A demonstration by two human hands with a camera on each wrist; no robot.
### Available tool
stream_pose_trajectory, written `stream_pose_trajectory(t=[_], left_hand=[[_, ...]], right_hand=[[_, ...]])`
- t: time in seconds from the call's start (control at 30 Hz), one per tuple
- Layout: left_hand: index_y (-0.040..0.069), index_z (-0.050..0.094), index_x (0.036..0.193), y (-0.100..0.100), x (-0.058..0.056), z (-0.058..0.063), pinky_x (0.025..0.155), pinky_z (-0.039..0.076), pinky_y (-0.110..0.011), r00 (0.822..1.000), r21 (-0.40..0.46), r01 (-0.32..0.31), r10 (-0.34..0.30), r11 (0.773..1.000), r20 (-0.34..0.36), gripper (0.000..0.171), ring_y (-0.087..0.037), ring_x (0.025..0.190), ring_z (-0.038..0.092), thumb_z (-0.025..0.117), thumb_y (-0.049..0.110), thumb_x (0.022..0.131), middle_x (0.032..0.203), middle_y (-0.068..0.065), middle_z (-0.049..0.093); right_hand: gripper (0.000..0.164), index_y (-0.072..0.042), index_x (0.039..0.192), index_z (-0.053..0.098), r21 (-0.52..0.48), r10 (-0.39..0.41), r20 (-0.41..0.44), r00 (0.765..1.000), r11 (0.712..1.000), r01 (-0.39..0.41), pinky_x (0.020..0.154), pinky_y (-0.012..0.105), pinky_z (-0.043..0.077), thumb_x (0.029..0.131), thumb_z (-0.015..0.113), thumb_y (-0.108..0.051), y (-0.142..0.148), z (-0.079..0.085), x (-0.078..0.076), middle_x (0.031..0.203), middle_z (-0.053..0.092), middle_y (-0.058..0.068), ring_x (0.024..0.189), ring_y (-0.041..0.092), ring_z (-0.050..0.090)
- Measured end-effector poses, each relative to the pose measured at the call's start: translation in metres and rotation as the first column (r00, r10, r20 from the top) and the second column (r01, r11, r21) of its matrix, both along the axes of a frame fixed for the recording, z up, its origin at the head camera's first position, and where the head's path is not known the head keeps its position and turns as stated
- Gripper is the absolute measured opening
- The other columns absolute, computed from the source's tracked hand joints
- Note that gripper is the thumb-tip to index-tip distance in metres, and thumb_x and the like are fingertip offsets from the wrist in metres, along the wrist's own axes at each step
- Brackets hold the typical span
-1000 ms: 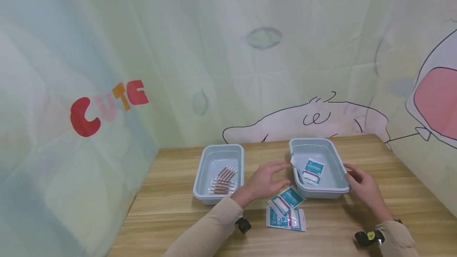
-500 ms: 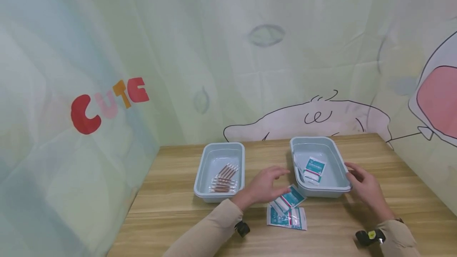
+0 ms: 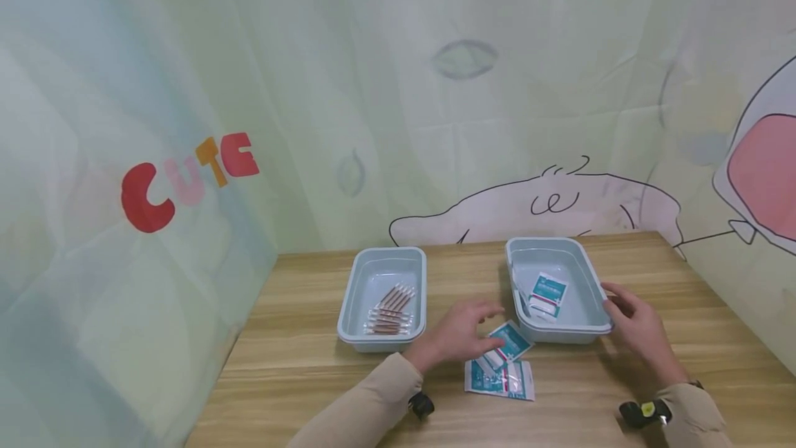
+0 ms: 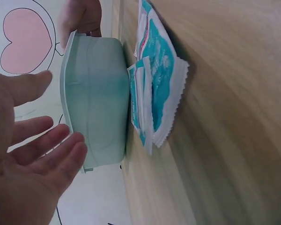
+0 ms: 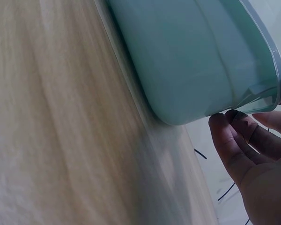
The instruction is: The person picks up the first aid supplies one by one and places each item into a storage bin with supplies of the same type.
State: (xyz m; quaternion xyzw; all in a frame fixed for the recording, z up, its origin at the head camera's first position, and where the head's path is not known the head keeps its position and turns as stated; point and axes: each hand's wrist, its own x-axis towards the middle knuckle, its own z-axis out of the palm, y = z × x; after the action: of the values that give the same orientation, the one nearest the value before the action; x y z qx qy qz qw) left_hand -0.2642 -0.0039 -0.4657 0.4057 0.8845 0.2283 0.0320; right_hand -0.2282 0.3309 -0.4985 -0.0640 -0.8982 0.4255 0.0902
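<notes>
Packets [image 3: 515, 344], 2 overlapping, near relaxed, empty left hand [image 3: 459, 332], with right hand [image 3: 640, 332] touching right tray [image 3: 562, 332] in uncertain grip, possibly liable to lift together if pinched too deep.

Muted light, dimmer wrist views, soft shadows on tabletop [image 5: 51, 140]

Left pale-blue rectangular plastic tray [image 3: 381, 269] and right pale-blue rectangular plastic tray [image 3: 562, 256]: plain. Slender brown swabs [image 3: 392, 311]: white tips. Flat rectangular teal-and-white packets [image 3: 502, 383]: red stripe. Tan wooden tabletop [image 3: 292, 386]: streaked grain. Pale-green fabric backdrop [image 3: 348, 88]: left lettering in 3 colours, red, pink, orange.
</notes>
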Motion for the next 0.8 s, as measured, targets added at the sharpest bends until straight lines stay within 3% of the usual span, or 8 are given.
stream_pose_trajectory(t=[0.17, 0.4, 0.6, 0.8], left_hand=[[0.011, 0.056, 0.135, 0.000, 0.002, -0.002, 0.096, 0.050, -0.025, 0.999, -0.063, 0.005, -0.007, 0.998, -0.032, 0.057, -0.014, 0.116, 0.059, 0.071, 0.038, 0.088, 0.133, -0.003, 0.061], [0.016, 0.057, 0.136, 0.001, 0.005, -0.009, 0.104, 0.047, -0.030, 0.998, -0.138, -0.062, 0.063, 0.989, 0.006, 0.059, -0.015, 0.125, 0.054, 0.072, 0.043, 0.086, 0.137, 0.002, 0.059], [0.015, 0.060, 0.133, -0.001, 0.006, -0.014, 0.108, 0.043, -0.033, 0.997, -0.176, -0.083, 0.081, 0.981, -0.017, 0.060, -0.019, 0.129, 0.052, 0.076, 0.043, 0.082, 0.135, 0.001, 0.060], [0.012, 0.063, 0.128, -0.004, 0.008, -0.019, 0.100, 0.047, -0.027, 0.998, -0.161, -0.065, 0.062, 0.985, -0.025, 0.057, -0.015, 0.117, 0.058, 0.077, 0.042, 0.082, 0.126, 0.001, 0.064]], right_hand=[[0.055, -0.001, 0.145, 0.040, 0.000, -0.014, 0.014, 1.000, 1.000, 0.014, 0.097, 0.065, 0.043, 0.104, 0.037, -0.036, -0.001, 0.000, -0.002, 0.141, 0.043, 0.035, 0.124, 0.052, 0.045], [0.054, -0.001, 0.145, 0.041, 0.008, -0.006, 0.003, 1.000, 1.000, 0.006, 0.096, 0.064, 0.045, 0.104, 0.037, -0.035, -0.002, 0.000, -0.001, 0.140, 0.044, 0.034, 0.123, 0.051, 0.047], [0.053, -0.001, 0.144, 0.042, 0.020, 0.012, -0.020, 1.000, 1.000, -0.012, 0.095, 0.062, 0.047, 0.104, 0.037, -0.034, -0.005, 0.000, -0.002, 0.137, 0.047, 0.034, 0.121, 0.050, 0.050], [0.054, -0.002, 0.146, 0.040, 0.013, 0.004, 0.007, 1.000, 1.000, -0.004, 0.096, 0.063, 0.046, 0.104, 0.037, -0.037, -0.010, 0.000, -0.002, 0.139, 0.046, 0.034, 0.123, 0.050, 0.048]])
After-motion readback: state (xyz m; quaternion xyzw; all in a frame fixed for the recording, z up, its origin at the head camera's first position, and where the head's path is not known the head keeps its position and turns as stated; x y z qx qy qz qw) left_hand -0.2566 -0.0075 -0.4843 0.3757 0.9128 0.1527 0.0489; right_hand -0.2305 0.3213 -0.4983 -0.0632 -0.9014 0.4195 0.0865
